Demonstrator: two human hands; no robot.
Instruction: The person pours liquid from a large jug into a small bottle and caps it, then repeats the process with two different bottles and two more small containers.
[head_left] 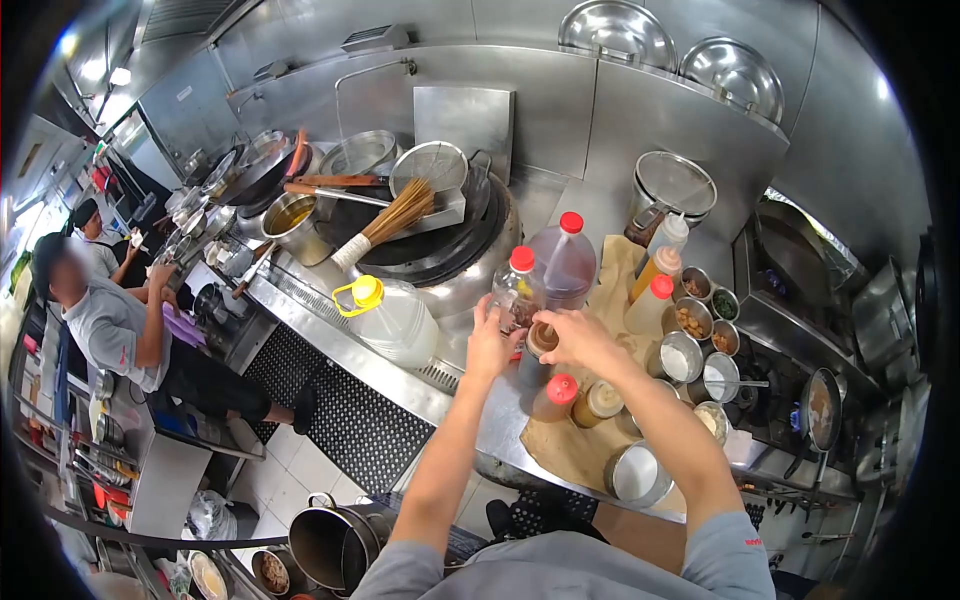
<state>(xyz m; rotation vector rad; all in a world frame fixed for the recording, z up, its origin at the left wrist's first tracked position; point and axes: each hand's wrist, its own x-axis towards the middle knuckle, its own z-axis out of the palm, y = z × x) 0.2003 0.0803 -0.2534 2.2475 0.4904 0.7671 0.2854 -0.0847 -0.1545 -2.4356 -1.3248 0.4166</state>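
Just below the middle of the frame, the left hand (490, 345) wraps its fingers around a small clear bottle (518, 295) with a red cap, gripping it upright on the steel desk (480, 420). The right hand (578, 338) is closed over the top of a brown jar (541, 340) standing just beside that bottle. Behind them stands a large dark bottle (566, 262) with a red cap, and to the left lies a big jug (392, 318) with a yellow cap. A wok (440, 250) with a bamboo brush (385, 225) sits above. At the far left, other people stand at another counter.
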